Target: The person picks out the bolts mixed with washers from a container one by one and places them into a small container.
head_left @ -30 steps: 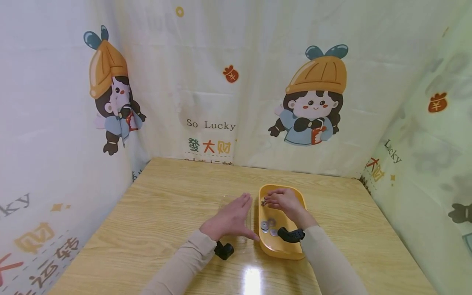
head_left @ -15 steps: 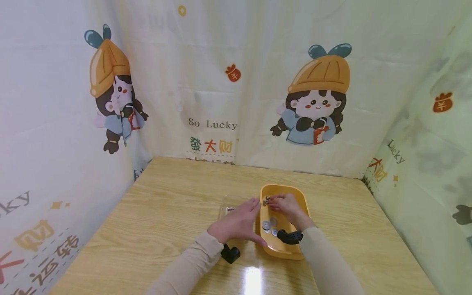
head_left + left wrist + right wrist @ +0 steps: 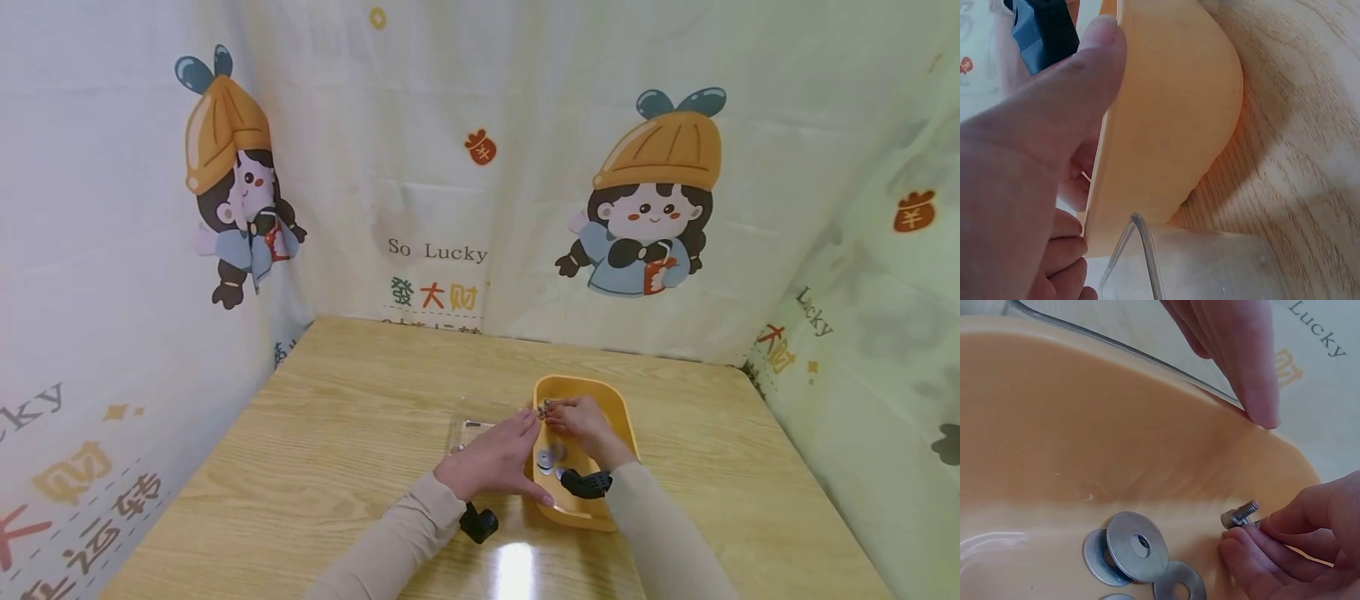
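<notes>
A yellow plastic bin (image 3: 626, 417) holds flat metal washers (image 3: 1137, 547) and small socket-head screws (image 3: 1239, 514). My right hand (image 3: 587, 429) reaches inside, thumb and fingertips pinching a screw at the far left corner; the fingers hide most of it. Another screw lies against these fingertips, its threaded end pointing up. My left hand (image 3: 495, 458) spans the bin's left side with extended fingers. Its thumb (image 3: 1100, 50) rests on the rim, and its fingertips touch the rim farther along. Under the left hand, a clear plastic box (image 3: 459, 425) is partly covered.
The clear box stands right against the bin's left wall, with a small metal piece (image 3: 472, 424) in it. Both sit on a wood-grain table (image 3: 360, 417). A printed curtain (image 3: 525, 275) hangs behind and along both sides.
My left hand has shifted right, from over the clear box onto the bin's rim, uncovering more of the box. My right hand's fingers have lowered and drawn together at the screws.
</notes>
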`<state>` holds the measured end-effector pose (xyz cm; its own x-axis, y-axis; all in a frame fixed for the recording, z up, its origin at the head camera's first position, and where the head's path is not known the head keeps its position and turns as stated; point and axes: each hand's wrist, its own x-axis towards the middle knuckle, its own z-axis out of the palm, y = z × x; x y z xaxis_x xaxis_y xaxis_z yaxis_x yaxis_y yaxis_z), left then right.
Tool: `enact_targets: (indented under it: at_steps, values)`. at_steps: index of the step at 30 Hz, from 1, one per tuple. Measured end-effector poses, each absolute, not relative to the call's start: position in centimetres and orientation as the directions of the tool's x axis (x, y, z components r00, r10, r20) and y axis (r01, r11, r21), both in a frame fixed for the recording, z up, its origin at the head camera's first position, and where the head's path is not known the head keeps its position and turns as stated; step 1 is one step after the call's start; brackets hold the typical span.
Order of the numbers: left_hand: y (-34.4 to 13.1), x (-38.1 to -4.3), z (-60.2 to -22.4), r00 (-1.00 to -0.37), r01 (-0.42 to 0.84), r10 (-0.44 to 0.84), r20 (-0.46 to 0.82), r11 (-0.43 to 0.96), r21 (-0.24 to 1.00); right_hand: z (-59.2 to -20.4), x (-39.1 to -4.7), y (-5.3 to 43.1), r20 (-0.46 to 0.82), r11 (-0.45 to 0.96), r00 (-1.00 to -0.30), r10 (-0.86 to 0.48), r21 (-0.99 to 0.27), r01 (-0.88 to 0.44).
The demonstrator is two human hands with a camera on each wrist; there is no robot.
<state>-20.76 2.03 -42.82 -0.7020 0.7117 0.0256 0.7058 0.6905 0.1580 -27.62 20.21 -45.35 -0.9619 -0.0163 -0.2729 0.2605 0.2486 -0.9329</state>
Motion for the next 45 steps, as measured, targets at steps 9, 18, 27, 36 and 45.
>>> enact_targets:
  at_steps: [9,18,27,36,45]
  values:
    - [2.16,-20.67,-42.68,-0.703,0.704,0.711,0.034,0.687,0.177,-45.11,-27.73,19.58,-0.287,0.286,-0.958,0.021,-0.916,0.281]
    - [2.18,-20.65,-42.62,-0.715,0.690,0.699,0.018,0.701,0.182,-45.02,-27.55,19.46,-0.309,0.325,-0.951,0.027,-0.897,0.301]
    - [2.19,-20.53,-42.41,-0.718,0.685,0.696,0.016,0.702,0.193,-45.10,-27.34,19.54,-0.306,0.321,-0.952,0.020,-0.900,0.296]
    - [2.13,-20.44,-42.51,-0.717,0.680,0.697,0.003,0.698,0.224,-45.45,-27.01,19.52,-0.320,0.322,-0.947,0.011,-0.896,0.306]
    - [2.18,-20.44,-42.55,-0.712,0.690,0.702,0.016,0.696,0.199,-45.79,-27.05,19.31,-0.314,0.275,-0.949,0.028,-0.910,0.310]
